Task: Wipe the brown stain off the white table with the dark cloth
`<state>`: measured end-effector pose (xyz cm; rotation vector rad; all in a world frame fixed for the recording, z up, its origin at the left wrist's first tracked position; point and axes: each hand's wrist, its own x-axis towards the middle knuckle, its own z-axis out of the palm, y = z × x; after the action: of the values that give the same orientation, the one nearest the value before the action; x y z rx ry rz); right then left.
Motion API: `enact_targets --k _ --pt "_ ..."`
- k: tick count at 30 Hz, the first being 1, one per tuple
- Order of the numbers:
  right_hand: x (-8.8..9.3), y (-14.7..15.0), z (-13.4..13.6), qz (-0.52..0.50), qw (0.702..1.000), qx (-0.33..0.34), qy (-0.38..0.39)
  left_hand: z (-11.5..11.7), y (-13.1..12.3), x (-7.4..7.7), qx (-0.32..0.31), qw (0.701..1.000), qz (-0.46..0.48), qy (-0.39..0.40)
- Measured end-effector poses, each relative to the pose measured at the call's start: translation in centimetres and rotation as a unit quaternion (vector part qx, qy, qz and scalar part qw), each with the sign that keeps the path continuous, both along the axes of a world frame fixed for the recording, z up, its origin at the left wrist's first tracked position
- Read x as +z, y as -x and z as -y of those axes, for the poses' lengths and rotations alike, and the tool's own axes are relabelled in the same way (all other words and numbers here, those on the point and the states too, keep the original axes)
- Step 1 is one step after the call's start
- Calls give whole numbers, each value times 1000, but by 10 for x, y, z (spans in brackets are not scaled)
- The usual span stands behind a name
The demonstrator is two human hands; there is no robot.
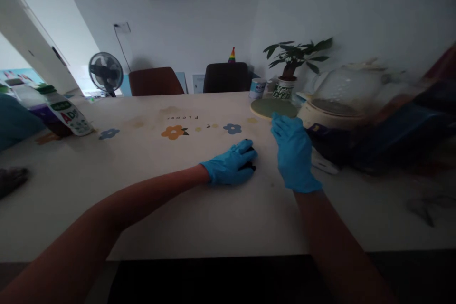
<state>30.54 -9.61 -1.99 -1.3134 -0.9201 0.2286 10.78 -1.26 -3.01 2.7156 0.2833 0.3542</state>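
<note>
My left hand (231,165), in a blue glove, lies palm down on the white table (171,218). Its fingers curl over a small black object, mostly covered by the hand; only dark bits show at the fingertips, so its kind is unclear. To the right, my right hand (292,152), also gloved in blue, is raised on edge with the fingers stretched out and close together. I see nothing held in it. Its fingertips are by the edge of a green round mat (272,108). A white object (325,163) lies beside that hand, partly hidden.
A cream pot (329,110) and dark bags (402,128) crowd the right side. Behind the mat stand a potted plant (284,89) and a can (257,89). Bottles (67,114) stand at the left, near a blurred dark object (12,180). Chairs (226,77) line the far edge.
</note>
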Motion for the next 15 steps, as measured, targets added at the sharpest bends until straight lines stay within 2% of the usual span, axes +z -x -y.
enact_targets --k 3,8,12,15 --pt "-1 -1 2 -33 999 10 -26 -7 -34 -4 -17 1000 -16 -12" --pt "3 -5 1 -68 997 24 -27 -15 -73 0 -14 997 -52 -51" --pt "2 -7 0 -63 998 25 -16 -16 -82 0 -40 998 -31 -48" --pt "1 -11 2 -53 998 25 9 -22 -71 -4 -32 998 -12 -43"
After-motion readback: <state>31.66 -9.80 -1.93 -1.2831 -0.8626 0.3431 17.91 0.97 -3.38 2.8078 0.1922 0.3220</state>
